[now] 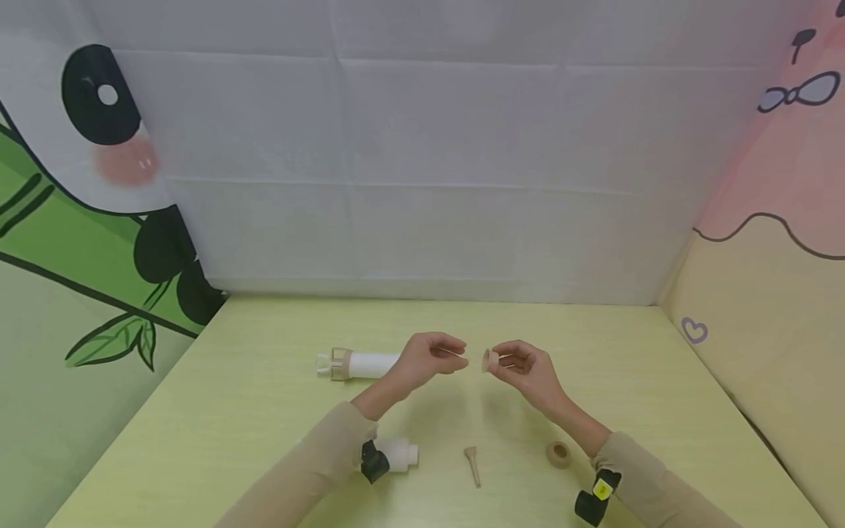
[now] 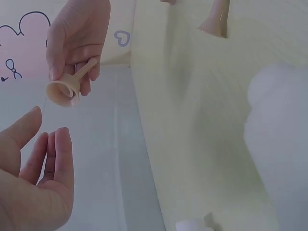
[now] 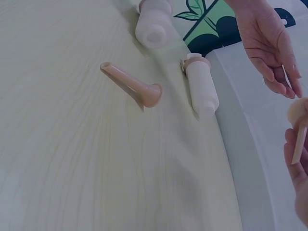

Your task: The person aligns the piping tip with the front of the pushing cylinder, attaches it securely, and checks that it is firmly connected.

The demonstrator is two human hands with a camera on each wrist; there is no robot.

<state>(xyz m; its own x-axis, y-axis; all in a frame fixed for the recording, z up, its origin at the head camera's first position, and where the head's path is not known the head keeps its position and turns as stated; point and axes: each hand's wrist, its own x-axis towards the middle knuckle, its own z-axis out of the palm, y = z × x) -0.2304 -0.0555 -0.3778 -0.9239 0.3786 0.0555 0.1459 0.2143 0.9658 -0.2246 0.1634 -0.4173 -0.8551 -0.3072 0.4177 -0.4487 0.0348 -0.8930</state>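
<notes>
My right hand [image 1: 531,374] pinches a small beige funnel-shaped piece [image 1: 489,360] above the table. In the left wrist view the wide, hollow mouth of this funnel-shaped piece [image 2: 61,92] faces my left hand, and its thin stem runs back along the right fingers. My left hand [image 1: 425,359] hovers just left of it, fingers extended and apart from the thumb, with nothing between them. On the table below lies a second beige funnel-shaped piece [image 3: 130,84] with a long stem. A beige ring-like piece [image 1: 557,455] rests under my right forearm.
Behind my left hand lies a white cylinder [image 1: 371,365] with a beige collar and a clear end. A white bottle-like part [image 1: 400,455] is partly hidden by my left sleeve. The pale wood-grain table [image 1: 277,323] meets a white sheet [image 1: 449,235] at the back and painted side walls.
</notes>
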